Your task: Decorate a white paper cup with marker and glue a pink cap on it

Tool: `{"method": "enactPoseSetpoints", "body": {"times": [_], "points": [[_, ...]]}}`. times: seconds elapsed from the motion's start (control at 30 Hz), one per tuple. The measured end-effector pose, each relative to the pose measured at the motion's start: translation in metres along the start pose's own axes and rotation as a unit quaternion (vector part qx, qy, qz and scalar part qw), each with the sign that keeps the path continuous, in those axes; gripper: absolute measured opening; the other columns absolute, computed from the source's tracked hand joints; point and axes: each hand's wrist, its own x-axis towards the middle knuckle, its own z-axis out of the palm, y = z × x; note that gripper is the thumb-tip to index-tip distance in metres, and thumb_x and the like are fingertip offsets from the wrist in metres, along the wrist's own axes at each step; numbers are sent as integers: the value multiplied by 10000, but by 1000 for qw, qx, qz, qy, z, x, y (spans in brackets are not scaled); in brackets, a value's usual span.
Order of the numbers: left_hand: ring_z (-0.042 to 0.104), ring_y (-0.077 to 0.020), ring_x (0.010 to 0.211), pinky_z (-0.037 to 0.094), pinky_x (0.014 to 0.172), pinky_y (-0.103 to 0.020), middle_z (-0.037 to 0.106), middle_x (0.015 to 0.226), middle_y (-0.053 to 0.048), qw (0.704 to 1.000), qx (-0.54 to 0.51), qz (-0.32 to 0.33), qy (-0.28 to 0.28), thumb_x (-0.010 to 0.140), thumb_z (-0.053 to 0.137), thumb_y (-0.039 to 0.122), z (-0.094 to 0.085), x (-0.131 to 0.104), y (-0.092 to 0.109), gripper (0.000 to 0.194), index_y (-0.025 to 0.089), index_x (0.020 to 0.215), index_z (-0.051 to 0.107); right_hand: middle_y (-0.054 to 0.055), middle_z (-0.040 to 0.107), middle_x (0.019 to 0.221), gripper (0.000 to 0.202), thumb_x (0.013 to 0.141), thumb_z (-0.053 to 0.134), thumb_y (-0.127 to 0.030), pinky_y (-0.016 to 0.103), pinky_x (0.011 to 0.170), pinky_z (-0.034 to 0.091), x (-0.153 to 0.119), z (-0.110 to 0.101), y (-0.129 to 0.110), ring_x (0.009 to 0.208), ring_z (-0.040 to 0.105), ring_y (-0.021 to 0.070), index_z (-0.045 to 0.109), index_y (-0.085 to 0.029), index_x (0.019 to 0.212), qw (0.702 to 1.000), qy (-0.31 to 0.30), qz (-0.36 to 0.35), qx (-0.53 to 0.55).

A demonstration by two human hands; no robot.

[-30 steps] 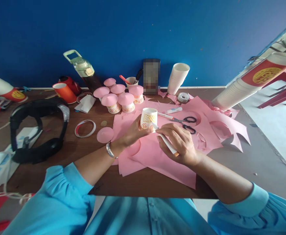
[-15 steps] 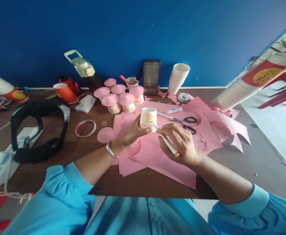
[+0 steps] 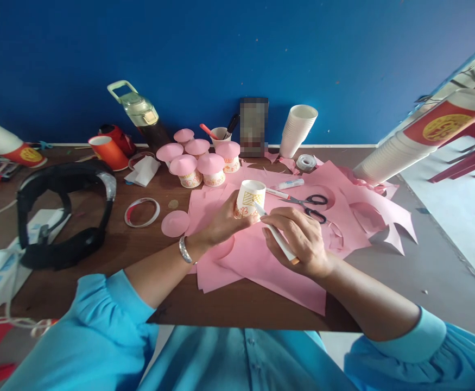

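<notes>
My left hand (image 3: 231, 220) is closed round a white paper cup (image 3: 248, 190), held above the pink paper (image 3: 278, 271). Yellow hatched lines and orange flower shapes are drawn on the cup's side. In my right hand (image 3: 296, 236) is a white marker pen (image 3: 280, 243) with an orange end, its tip at the yellow drawing. Just right of the cup lie scissors (image 3: 308, 203) with black handles and another white marker (image 3: 277, 193). Several cups with pink cone tops (image 3: 211, 164) stand behind my left hand, and a loose pink cone (image 3: 175, 223) lies beside my left wrist.
A stack of white cups (image 3: 298, 130) and a phone (image 3: 254, 127) stand by the blue wall. On the left are a black headband device (image 3: 64, 255), a tape roll (image 3: 141, 212), an orange cup (image 3: 107, 153) and a bottle (image 3: 137, 111). A tall cup stack (image 3: 408, 141) stands right.
My left hand has shifted the cup slightly right and turned it, bringing the yellow hatching toward the marker tip. My right hand stays nearly in place.
</notes>
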Motion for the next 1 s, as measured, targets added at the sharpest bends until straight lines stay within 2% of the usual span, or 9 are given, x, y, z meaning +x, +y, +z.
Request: {"method": "enactPoseSetpoints", "body": {"times": [0.1, 0.23, 0.5, 0.73, 1.0], "points": [[664, -292, 1097, 589, 872, -406, 684, 1207, -105, 1000, 13, 10, 7, 802, 827, 665, 1, 0, -3, 689, 224, 1262, 565, 79, 734, 945, 263, 973, 628, -68, 317, 681, 609, 2, 0, 0, 809, 718, 194, 602, -175, 1212, 1000, 2, 1, -13], [669, -314, 1142, 594, 895, -427, 680, 1234, -120, 1000, 27, 10, 10, 797, 805, 712, 2, 0, -4, 730, 218, 1272, 552, 84, 739, 962, 265, 952, 651, -54, 317, 716, 617, 3, 0, 1, 833, 725, 201, 609, -156, 1192, 1000, 4, -1, -15], [664, -320, 1147, 581, 898, -430, 687, 1246, -122, 999, 33, -3, 5, 820, 794, 697, 2, -1, 0, 685, 225, 1255, 556, 63, 741, 946, 258, 971, 629, -79, 319, 699, 629, 3, 1, 1, 811, 731, 196, 608, -188, 1204, 1000, -1, 8, -27], [647, -297, 1124, 572, 897, -407, 674, 1226, -107, 1000, 10, -1, 6, 821, 828, 638, 1, -1, -4, 655, 227, 1257, 564, 61, 737, 927, 226, 970, 630, -68, 315, 679, 615, 3, 1, 0, 790, 726, 191, 604, -185, 1161, 1000, -5, 4, -17], [605, -242, 1018, 542, 851, -370, 633, 1122, -71, 1000, -19, -18, 13, 793, 847, 643, 3, 0, 6, 660, 215, 1205, 559, 72, 736, 915, 234, 961, 616, -69, 321, 668, 601, 1, 2, 0, 782, 717, 199, 599, -175, 1168, 1000, -13, 3, -10]]}}
